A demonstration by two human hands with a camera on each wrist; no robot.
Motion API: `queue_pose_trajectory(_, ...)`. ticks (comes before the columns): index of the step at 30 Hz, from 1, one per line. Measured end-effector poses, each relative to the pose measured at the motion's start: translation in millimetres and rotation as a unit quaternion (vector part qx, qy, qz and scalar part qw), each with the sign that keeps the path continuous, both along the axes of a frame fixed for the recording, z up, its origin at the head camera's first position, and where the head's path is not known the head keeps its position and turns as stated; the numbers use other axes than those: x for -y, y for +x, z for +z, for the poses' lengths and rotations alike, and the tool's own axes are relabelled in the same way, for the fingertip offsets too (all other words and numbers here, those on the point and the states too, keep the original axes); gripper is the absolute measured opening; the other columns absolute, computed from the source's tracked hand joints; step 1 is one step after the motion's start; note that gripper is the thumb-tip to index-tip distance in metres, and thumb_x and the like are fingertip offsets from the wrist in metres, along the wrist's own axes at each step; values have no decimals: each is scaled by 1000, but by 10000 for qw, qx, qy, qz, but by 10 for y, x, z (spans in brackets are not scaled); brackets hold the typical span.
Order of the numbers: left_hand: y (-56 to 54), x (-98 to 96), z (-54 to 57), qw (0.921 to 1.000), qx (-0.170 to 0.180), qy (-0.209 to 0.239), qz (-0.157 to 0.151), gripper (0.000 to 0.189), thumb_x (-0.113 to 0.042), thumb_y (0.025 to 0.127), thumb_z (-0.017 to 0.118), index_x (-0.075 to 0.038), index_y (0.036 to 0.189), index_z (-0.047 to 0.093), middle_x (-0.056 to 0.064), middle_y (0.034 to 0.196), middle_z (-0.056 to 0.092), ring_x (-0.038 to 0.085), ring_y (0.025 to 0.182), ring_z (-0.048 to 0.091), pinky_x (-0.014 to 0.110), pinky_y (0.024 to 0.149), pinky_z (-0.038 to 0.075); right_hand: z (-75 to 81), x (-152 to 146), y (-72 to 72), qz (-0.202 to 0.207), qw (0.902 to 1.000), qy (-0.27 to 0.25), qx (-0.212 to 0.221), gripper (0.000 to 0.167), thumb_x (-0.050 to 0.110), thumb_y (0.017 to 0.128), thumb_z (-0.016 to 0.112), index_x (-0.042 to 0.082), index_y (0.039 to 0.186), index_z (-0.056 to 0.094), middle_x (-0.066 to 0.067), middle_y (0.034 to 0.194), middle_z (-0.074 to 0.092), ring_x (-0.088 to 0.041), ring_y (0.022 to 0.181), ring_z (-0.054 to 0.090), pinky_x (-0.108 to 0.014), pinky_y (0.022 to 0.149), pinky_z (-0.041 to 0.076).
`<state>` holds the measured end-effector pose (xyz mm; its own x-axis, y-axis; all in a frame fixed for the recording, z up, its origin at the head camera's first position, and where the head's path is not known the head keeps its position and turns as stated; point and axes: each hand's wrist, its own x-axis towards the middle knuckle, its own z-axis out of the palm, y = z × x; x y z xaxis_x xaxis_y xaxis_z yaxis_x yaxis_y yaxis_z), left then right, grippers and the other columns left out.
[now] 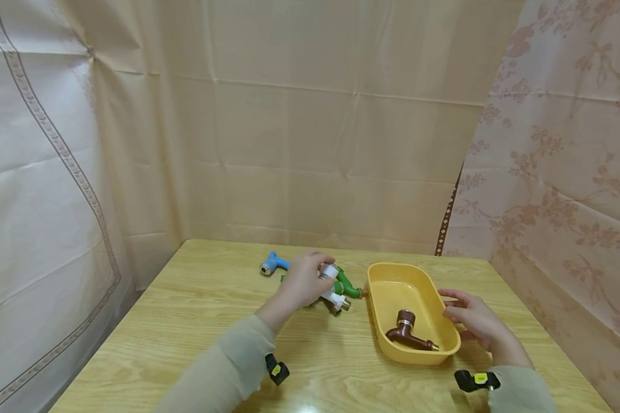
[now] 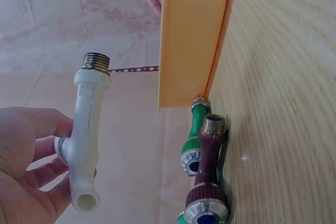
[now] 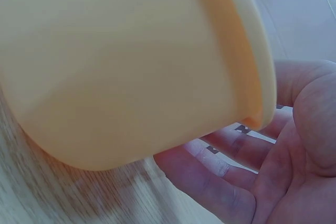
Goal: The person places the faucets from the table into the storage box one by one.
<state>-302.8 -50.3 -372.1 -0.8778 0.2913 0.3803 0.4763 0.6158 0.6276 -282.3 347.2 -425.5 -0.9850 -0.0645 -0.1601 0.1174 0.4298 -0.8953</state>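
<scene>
Table: we see the wooden table (image 1: 186,321) carrying everything, with the loose taps grouped left of the tray.
Yellow tray: we place the yellow tray (image 1: 418,358) on the person's right, its long side running away from the body; the white tap is outside it, off past its left wall.
Right hand: we find the right hand (image 1: 475,318) beside the tray's right rim, fingers spread and gripping nothing that we can make out (whether the fingertips touch the wall, we cannot tell).
Left hand: we see the left hand (image 1: 302,281) clamped on the white tap, thumb and fingers about its handle end.
White tap: we have the white tap (image 2: 86,124) raised off the table, long axis roughly along the line to the tray — threaded end toward it, spout end away. The tray lies to the right of the grip; we judge that sideways gap to be what counts, with the left hand nearer the tap and the right nearer the tray.
Brown tap: we note the brown tap (image 1: 405,330) lying inside, at the tray's near end.
Neighbours: we count a maroon tap (image 2: 210,156) and a green tap (image 1: 348,284) by the grip, the green one's tip just beside the tray; a blue tap (image 1: 271,263) lies farther left.
</scene>
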Motion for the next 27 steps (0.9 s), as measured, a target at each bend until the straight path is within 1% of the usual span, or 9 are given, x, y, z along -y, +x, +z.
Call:
queue_pose_trajectory(4, 0, -78, -2, 9999, 81, -1, -89, 38, -9, 87, 77, -12, 125, 71, 4, 126, 61, 20, 100, 61, 21, 65, 54, 6, 1, 4, -7, 10000, 12, 9, 65, 8, 98, 58, -2, 156, 30, -37, 146, 41, -32, 106, 62, -52, 77, 60)
queue_pose_trajectory(8, 5, -149, 8, 9998, 111, 35, -173, 39, -8, 86, 77, -11, 125, 71, 4, 125, 61, 19, 100, 61, 21, 68, 54, 9, 4, 3, -26, 10000, -9, 40, 66, 8, 97, 58, -1, 156, 30, -37, 146, 41, -32, 106, 62, -51, 77, 60)
queue_pose_trajectory(14, 11, -240, 15, 9995, -84, -167, -246, 40, -11, 86, 79, -13, 125, 71, 1, 122, 63, 15, 97, 61, 20, 67, 53, 12, 7, 4, -25, 9999, -68, 73, 67, 7, 96, 57, -2, 156, 30, -37, 146, 41, -31, 105, 62, -51, 76, 60)
queue_pose_trajectory(17, 21, -279, 15, 9992, -89, -144, -373, 39, -10, 87, 78, -13, 125, 71, 1, 122, 63, 14, 95, 61, 18, 67, 53, 11, 9, 7, -11, 9999, -82, 62, 67, 7, 96, 57, -2, 156, 30, -37, 146, 41, -31, 105, 62, -51, 76, 60)
queue_pose_trajectory(21, 29, -327, 14, 9982, -233, -197, -521, 37, -13, 89, 78, -14, 125, 71, 0, 122, 63, 14, 99, 62, 18, 70, 53, 10, 9, 8, -12, 9999, -99, 45, 67, 7, 96, 58, -2, 156, 30, -37, 146, 41, -31, 105, 62, -51, 76, 60)
queue_pose_trajectory(24, 30, -363, 11, 9972, -397, -341, -530, 35, -17, 90, 78, -15, 124, 72, -2, 122, 64, 13, 101, 62, 18, 73, 52, 11, 8, 7, -6, 10000, -89, 38, 67, 7, 95, 58, -2, 156, 30, -37, 146, 41, -31, 106, 62, -51, 76, 60)
queue_pose_trajectory(27, 23, -409, 3, 9971, -414, -359, -529, 34, -18, 90, 78, -16, 123, 72, -2, 121, 64, 12, 100, 61, 18, 73, 52, 15, 9, 7, 2, 10000, -73, 41, 67, 7, 95, 58, -2, 156, 30, -36, 146, 41, -31, 106, 62, -51, 76, 60)
